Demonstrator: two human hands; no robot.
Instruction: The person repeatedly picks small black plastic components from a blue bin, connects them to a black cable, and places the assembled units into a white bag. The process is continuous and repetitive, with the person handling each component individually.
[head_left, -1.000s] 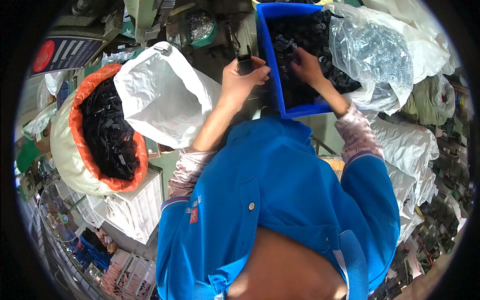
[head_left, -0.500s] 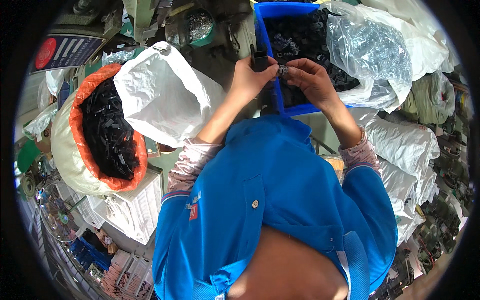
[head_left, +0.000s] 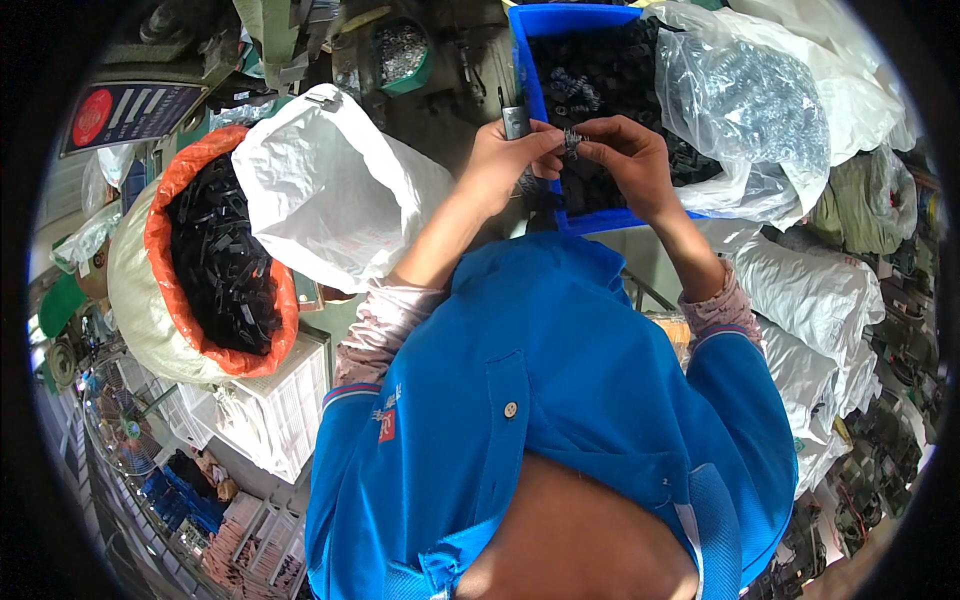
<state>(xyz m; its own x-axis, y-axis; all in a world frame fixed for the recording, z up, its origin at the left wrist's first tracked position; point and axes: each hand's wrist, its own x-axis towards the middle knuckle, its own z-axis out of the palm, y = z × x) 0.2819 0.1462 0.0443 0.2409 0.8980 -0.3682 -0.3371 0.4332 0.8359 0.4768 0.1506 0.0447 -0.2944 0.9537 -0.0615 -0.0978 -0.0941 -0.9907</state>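
Above the near edge of a blue plastic crate (head_left: 530, 60) the two hands meet, raised in front of a blue polo shirt (head_left: 560, 400) with a buttoned chest pocket. The left hand (head_left: 505, 160) is curled closed around a small metal clip part (head_left: 516, 120), whose grey top stands up above the knuckles, with thumb and forefinger pinched toward the other hand. The right hand (head_left: 630, 160) is likewise closed at the fingertips, pinching a small wire spring (head_left: 572, 140) that sits between the two hands, just beside the metal part; whether spring and part touch is too small to tell. The crate behind them is filled with small black plastic pieces (head_left: 600, 70), and a clear plastic bag (head_left: 745, 100) of small grey springs leans into its right side. To the left, well apart from the hands, a white woven sack (head_left: 330, 200) lies slumped beside a sack with an orange liner (head_left: 165, 240) rolled over its rim, full of black clip pieces (head_left: 220, 260). Below that stands a white slotted crate (head_left: 270, 420). More white sacks (head_left: 810, 310) pile up on the right
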